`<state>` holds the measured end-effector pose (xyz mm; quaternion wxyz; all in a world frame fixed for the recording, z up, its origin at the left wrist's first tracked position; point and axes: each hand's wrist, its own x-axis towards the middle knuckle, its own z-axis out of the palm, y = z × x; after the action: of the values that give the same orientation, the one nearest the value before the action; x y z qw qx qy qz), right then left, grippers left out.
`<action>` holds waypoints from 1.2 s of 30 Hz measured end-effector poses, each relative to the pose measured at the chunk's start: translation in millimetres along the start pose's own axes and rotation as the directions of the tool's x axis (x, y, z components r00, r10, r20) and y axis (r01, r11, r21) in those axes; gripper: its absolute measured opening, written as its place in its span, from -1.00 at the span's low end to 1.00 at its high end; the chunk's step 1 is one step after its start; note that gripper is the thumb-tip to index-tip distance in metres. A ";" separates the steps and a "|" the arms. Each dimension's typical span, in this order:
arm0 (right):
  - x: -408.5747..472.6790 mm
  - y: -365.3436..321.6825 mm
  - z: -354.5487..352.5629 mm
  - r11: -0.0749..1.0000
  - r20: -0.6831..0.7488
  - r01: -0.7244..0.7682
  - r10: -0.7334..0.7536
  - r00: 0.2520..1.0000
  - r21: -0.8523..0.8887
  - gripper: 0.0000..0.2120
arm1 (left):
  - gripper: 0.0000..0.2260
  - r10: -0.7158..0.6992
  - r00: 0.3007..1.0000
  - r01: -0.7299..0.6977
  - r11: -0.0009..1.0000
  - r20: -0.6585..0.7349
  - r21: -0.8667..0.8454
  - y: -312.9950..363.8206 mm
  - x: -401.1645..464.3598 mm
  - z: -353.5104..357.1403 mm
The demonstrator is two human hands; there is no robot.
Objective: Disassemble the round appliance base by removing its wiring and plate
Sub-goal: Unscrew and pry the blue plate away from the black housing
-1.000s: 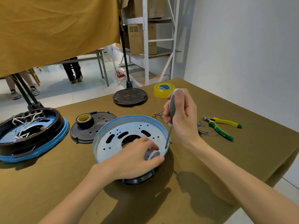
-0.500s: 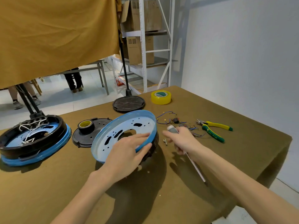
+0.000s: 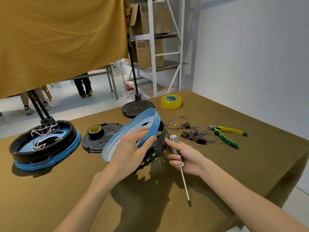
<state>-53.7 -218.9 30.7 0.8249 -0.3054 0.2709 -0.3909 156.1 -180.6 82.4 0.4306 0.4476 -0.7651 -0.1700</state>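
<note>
Left hand (image 3: 132,151) has tipped the gripped blue plate (image 3: 133,128) steeper; right hand (image 3: 182,156) still grips the screwdriver (image 3: 177,149)

**shopfloor_dan:** So what's the room like around that bench?

**tinkerbee:** Plain white painted wall (image 3: 250,56) on the right, daylight falling across it with soft shadows. Hanging top left is a big mustard-yellow fabric curtain (image 3: 58,39), blocking most of the view. Behind it there's a white metal shelving rack (image 3: 153,47) with brown cardboard boxes (image 3: 148,52) on the shelves.

**shopfloor_dan:** And the floor?

**tinkerbee:** Pale grey tiled floor (image 3: 70,104), pretty bright. A grey metal-legged table (image 3: 110,81) stands back there, with someone's dark-trousered legs (image 3: 82,87) next to it. The bench itself has an olive-brown cloth-covered tabletop (image 3: 234,164). There's something orange low down by the rack, too blurry to say what.
</note>
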 end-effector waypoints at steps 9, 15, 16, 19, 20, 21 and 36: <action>-1.5 -2.1 -2.0 0.999 -0.041 0.025 -0.026 0.999 -0.021 -0.65 | -0.74 0.015 0.999 -0.018 0.997 0.039 0.079 -3.8 1.2 8.8; -4.4 -6.9 -3.5 0.996 -0.060 0.032 -0.037 0.998 -0.083 -0.67 | -0.72 0.011 0.996 -0.019 0.996 0.093 0.086 -4.5 1.7 11.5; -5.2 -7.7 -4.0 0.995 -0.072 0.036 -0.043 0.996 -0.097 -0.67 | -0.72 -0.004 0.996 -0.004 0.997 0.094 0.078 -5.0 2.8 12.3; -6.9 -7.8 -6.9 0.992 -0.105 0.043 -0.055 0.993 -0.115 -0.72 | -0.77 -0.089 0.988 0.092 0.996 0.129 -0.018 -7.1 9.8 14.8; -7.4 -7.6 -8.0 0.993 -0.109 0.040 -0.052 0.993 -0.111 -0.72 | -0.75 -0.118 0.982 0.122 0.992 0.148 -0.019 -8.3 13.9 15.1; -7.9 -7.2 -9.2 0.994 -0.114 0.035 -0.047 0.992 -0.105 -0.71 | -0.73 -0.138 0.975 0.139 0.990 0.171 0.007 -9.7 18.6 15.1; -15.1 -22.5 -17.9 0.918 -0.522 -0.102 -0.124 0.844 -0.383 -0.57 | -0.92 -0.098 0.907 -0.048 0.942 0.409 0.331 -14.4 31.9 56.8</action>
<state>-85.1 -223.3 38.0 0.6347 -0.3459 0.5618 -0.4023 110.5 -222.1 56.8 0.1718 0.4769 -0.8513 -0.1356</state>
